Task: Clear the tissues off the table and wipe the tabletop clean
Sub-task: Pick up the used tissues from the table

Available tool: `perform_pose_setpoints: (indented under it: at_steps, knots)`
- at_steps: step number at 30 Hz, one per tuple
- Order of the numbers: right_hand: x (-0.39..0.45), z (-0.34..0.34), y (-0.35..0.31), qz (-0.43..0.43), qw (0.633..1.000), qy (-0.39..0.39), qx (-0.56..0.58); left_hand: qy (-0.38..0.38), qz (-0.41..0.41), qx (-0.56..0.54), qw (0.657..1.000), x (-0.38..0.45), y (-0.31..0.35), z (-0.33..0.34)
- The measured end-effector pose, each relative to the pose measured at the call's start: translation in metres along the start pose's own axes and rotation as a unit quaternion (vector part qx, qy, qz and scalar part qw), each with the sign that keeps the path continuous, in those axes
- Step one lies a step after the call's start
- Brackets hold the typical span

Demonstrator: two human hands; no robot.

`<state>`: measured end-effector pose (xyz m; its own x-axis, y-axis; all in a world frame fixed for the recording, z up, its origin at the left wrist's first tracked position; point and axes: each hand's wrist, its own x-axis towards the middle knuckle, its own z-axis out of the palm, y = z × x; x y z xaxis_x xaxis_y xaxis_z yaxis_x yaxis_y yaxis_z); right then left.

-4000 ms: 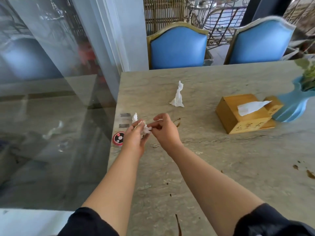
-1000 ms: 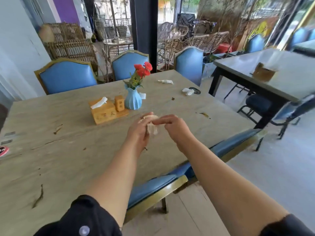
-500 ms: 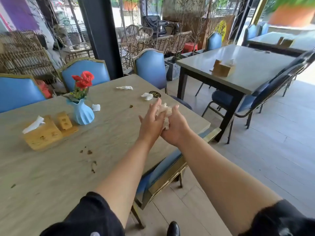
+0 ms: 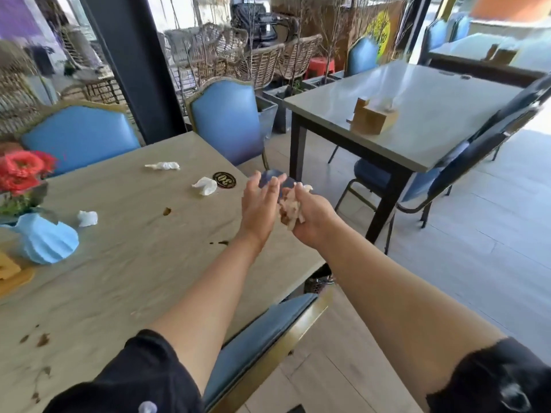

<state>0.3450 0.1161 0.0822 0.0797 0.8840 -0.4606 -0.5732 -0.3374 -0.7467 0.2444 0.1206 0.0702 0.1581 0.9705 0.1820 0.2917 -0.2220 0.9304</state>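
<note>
White paper, item one: a wad of used tissues cupped in my right hand, whose fingers curl loosely round it, out past the bench's right edge. My left hand stands flat beside it, fingers straight and apart, palm against the wad and gripping nothing. Item two: three tissues lying on the bench. One crumpled tissue sits at ten o'clock from my hands, just beside a round black disc; one twisted tissue lies farther out on the same line; one small tissue lies at nine o'clock, near the blue vase of red flowers. Item three: brown spots and smears on the bench, for the wiping stage. Handling note, as I judge it: press the wad tight with the left palm so the right can hold it alone, then free the left to pinch the nearest tissue. Work near to far, keeping clear of the vase on the nine o'clock reach. A loose wad may shed pieces to the floor beneath my hands.
</note>
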Motion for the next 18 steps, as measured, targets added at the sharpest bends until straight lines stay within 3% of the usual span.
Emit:
perform_pose_setpoints:
  at_steps: [2, 9, 18]
  knots:
    - [0.023, -0.023, -0.022, 0.022, 1.000, -0.006, -0.010, 0.032, 0.003, -0.023, 0.999, 0.022, 0.004, 0.017]
    - [0.096, -0.101, -0.079, 0.009, 0.996, -0.030, -0.087, 0.119, -0.149, -0.091, 0.977, 0.089, -0.016, 0.105]
    - [0.199, -0.162, -0.094, 0.049, 0.967, -0.071, -0.239, 0.170, -0.293, -0.123, 0.933, 0.135, -0.065, 0.184]
